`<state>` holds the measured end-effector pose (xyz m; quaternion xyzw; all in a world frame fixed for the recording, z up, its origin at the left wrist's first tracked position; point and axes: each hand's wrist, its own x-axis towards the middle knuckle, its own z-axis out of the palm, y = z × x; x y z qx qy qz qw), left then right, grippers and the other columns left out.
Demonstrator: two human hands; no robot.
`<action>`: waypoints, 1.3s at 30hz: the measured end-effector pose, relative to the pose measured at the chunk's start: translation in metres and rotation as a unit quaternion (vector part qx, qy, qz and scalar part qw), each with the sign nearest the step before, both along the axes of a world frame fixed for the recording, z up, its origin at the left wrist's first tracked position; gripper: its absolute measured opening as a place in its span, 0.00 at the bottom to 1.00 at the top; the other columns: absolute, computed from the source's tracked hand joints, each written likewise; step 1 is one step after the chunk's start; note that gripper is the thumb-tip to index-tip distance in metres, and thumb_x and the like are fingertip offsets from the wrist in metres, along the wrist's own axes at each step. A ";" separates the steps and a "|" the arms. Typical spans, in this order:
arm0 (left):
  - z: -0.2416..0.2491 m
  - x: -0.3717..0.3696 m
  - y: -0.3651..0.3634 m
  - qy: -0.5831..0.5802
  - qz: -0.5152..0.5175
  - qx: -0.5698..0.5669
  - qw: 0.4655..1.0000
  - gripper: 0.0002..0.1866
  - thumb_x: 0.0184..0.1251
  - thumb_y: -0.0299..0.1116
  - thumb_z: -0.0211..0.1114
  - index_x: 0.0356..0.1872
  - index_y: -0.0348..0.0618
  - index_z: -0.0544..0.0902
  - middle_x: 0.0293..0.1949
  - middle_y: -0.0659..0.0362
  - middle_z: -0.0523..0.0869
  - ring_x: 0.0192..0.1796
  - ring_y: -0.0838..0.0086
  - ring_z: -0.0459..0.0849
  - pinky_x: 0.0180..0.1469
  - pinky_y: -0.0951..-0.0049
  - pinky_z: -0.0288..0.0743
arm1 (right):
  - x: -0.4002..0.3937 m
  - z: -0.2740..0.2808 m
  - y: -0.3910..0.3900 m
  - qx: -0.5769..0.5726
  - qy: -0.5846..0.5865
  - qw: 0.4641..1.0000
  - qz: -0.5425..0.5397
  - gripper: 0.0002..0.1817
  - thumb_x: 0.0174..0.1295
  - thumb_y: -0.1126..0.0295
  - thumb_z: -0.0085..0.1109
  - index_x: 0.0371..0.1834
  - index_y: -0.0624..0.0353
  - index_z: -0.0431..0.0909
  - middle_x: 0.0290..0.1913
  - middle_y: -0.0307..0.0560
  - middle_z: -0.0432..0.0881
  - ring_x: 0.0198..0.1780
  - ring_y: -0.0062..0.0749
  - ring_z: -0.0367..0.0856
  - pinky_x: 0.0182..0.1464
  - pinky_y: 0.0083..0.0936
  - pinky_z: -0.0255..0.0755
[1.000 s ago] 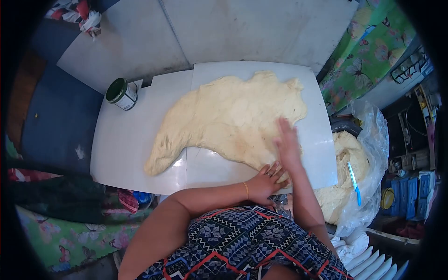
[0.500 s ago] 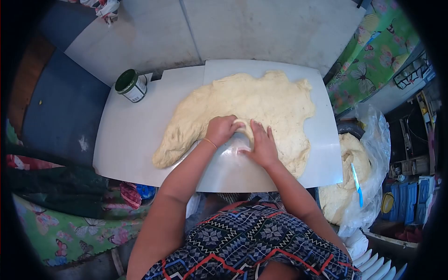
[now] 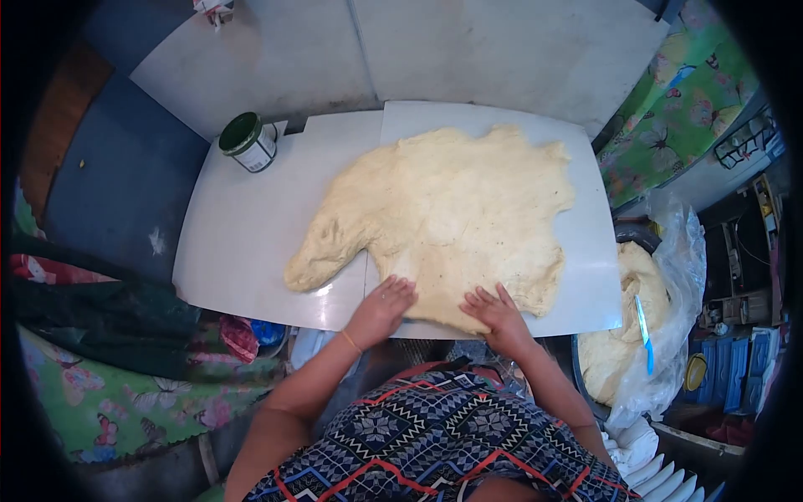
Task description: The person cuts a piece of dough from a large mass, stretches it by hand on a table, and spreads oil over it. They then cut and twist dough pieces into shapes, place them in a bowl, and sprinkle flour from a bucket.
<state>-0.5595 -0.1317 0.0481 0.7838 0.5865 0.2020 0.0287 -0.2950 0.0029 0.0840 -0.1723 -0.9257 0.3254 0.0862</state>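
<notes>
A wide, flattened sheet of pale dough (image 3: pixel 443 217) lies spread over a white board (image 3: pixel 242 243). My left hand (image 3: pixel 383 306) rests flat with fingers apart on the dough's near edge. My right hand (image 3: pixel 498 314) presses on the same edge a little to the right, fingers spread too. Neither hand grips anything. The dough's near edge now reaches close to the board's front rim between my hands.
A green-lidded tin (image 3: pixel 248 141) stands at the board's far left corner. To the right, a plastic-lined tub (image 3: pixel 669 351) holds more dough (image 3: pixel 623 335) and a blue-handled knife (image 3: pixel 643 330). Butterfly-print cloth (image 3: pixel 677 100) hangs at far right; stacked white items (image 3: pixel 661 456) sit bottom right.
Both hands moved back from the dough's middle to its near edge, and the dough's near side now lies stretched toward me. The view shifted slightly.
</notes>
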 end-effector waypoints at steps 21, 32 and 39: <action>0.110 -0.124 -0.021 -0.695 0.301 -0.032 0.652 0.15 0.60 0.36 0.65 0.39 0.34 0.76 0.36 0.55 0.83 0.34 0.71 0.83 0.36 0.75 0.77 | -0.267 0.002 0.001 0.119 0.067 0.985 -0.105 0.43 0.41 0.70 0.67 0.65 0.53 0.60 0.62 0.50 0.70 0.66 0.43 0.63 0.68 0.47 0.49; 0.041 -0.142 0.079 -0.877 0.140 -0.271 0.370 0.27 0.66 0.49 0.54 0.53 0.34 0.72 0.46 0.49 0.81 0.45 0.62 0.82 0.47 0.61 0.77 | -0.249 0.001 0.024 -0.091 0.272 0.952 -0.104 0.22 0.45 0.70 0.65 0.48 0.60 0.77 0.45 0.52 0.82 0.49 0.45 0.79 0.53 0.31 0.69; 0.084 -0.213 0.055 -0.726 0.192 -0.242 0.615 0.17 0.58 0.23 0.57 0.49 0.32 0.73 0.41 0.50 0.81 0.42 0.67 0.83 0.44 0.67 0.79 | -0.243 -0.010 -0.009 0.043 0.175 0.978 -0.107 0.31 0.44 0.78 0.58 0.57 0.52 0.73 0.56 0.44 0.77 0.62 0.41 0.70 0.67 0.42 0.56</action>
